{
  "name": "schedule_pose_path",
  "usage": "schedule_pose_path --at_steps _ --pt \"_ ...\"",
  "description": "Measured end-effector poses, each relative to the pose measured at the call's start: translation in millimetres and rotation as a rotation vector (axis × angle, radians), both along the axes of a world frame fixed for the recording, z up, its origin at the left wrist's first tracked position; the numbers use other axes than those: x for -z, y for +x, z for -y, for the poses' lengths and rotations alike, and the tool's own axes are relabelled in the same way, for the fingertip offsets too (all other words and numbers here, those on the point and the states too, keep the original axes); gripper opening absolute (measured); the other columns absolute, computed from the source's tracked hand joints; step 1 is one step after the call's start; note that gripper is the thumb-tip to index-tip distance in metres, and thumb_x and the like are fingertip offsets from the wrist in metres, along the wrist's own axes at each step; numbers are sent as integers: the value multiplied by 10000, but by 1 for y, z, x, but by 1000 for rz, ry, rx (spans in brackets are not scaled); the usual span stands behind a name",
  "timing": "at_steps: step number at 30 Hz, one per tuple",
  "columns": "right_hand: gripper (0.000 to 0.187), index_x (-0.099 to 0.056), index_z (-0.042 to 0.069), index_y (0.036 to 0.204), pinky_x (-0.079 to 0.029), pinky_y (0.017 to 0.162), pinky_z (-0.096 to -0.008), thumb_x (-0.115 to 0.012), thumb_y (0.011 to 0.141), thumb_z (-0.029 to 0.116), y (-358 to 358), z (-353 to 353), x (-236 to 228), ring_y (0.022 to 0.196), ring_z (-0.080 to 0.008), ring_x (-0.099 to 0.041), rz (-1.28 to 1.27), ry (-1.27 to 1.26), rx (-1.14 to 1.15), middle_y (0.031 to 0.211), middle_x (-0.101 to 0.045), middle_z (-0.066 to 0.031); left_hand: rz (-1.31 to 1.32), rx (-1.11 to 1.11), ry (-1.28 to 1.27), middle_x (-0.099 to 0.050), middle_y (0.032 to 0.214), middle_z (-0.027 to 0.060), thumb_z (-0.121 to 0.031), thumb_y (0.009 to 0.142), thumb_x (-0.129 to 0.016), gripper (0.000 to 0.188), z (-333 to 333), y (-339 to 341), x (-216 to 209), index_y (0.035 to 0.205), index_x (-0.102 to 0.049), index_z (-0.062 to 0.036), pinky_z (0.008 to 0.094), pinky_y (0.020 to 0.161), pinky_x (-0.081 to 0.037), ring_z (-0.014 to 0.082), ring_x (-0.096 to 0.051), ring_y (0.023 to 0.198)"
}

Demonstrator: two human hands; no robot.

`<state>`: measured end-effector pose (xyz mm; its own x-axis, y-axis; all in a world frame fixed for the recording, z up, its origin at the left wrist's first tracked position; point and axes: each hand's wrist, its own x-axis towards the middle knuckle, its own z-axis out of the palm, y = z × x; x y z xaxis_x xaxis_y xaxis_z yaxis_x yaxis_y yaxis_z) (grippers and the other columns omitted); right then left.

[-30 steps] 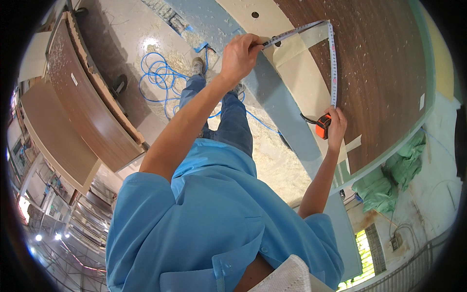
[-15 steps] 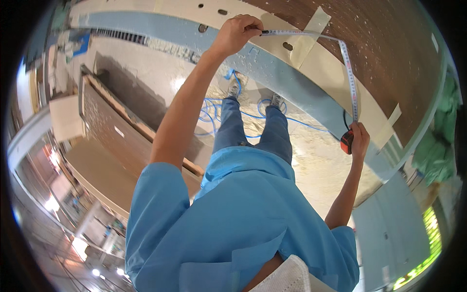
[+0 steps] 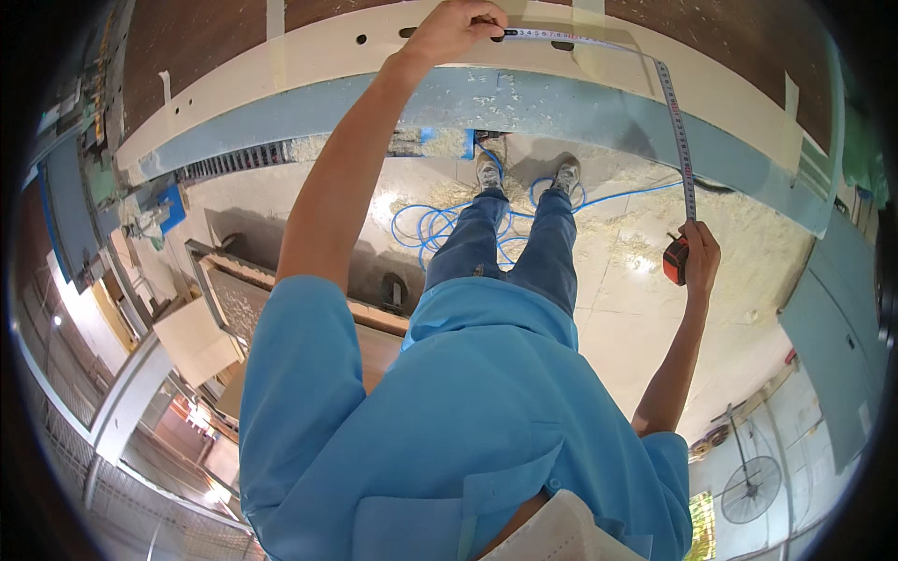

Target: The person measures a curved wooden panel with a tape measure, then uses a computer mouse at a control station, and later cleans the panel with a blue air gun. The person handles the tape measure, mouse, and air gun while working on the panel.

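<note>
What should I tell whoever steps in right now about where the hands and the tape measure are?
Left hand: pinches the tape's free end against the pale board at the top of the view.
Right hand: grips the red and black tape measure case, held off the bench over the floor.
The tape blade runs from the left hand along the board, then bends down to the case.
Done: the tape is drawn out and its end is placed.
Left: the blade is not yet flat along the board; no reading is legible here.
Underfoot: a blue hose coiled among wood shavings.
</note>
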<state>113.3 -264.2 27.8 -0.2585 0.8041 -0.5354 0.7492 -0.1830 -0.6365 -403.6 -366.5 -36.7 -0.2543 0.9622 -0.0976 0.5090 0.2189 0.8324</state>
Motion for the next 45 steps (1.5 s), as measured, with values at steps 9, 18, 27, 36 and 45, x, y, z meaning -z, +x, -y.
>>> schedule_pose_path --at_steps 9,18,27,36,45 --pt "329 -673 7 865 -386 604 -260 -572 973 300 -2 23 -2 644 -77 -471 28 -10 52 672 -532 -15 10 53 -10 -720 995 -10 -97 939 -682 132 -1 -12 6 1067 -704 -74 269 883 -517 93 -649 925" --pt "329 -673 3 868 -402 607 -277 -570 975 297 -8 28 1 640 -87 -490 47 26 71 664 -554 -22 -38 43 -50 -705 970 -31 -97 922 -706 139 1 -4 -5 1058 -700 -70 266 820 -495 90 -614 861" --pt "296 -660 17 835 -332 525 -233 -584 994 255 -13 42 5 572 -33 -419 3 43 128 645 -508 33 -34 85 44 -698 932 -12 -102 923 -706 142 0 -8 1 1063 -692 -84 266 817 -499 87 -622 853" --pt "328 -677 6 859 -397 594 -287 -572 968 297 -16 46 3 634 -95 -488 48 29 113 662 -556 -34 -48 59 -17 -692 911 -11 -124 927 -704 145 0 -6 -1 1068 -694 -89 264 813 -498 84 -625 850" --pt "333 -680 4 871 -410 613 -283 -581 962 309 -18 48 4 649 -100 -505 80 9 129 677 -574 -45 -85 82 6 -686 899 -6 -129 930 -702 148 0 -8 2 1073 -698 -91 268 818 -499 90 -617 849"
